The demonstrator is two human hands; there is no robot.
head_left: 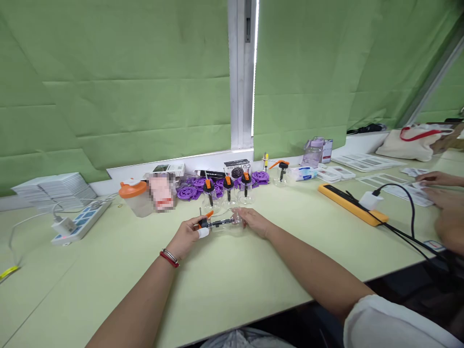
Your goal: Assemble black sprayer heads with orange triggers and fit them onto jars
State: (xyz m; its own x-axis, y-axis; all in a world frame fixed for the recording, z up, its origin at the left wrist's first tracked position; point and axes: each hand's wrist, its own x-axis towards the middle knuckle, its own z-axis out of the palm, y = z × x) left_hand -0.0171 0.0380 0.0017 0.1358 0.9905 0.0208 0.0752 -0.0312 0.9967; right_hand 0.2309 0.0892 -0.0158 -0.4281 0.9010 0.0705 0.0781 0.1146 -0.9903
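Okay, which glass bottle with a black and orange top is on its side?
The glass bottle held between the left hand and right hand; a row of three and one farther right stand upright.

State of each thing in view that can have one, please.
Held clear bottle: lying sideways, black top on.
Left hand: closed at that top.
Right hand: gripping the other end.
Three clear bottles: upright, tops on.
Fourth clear bottle: upright, orange lever sticking out.
Orange-lidded cup: upright, lid on.
White power strip: white plug in.
Yellow power strip: white adapter in.
White flat items: stacked.
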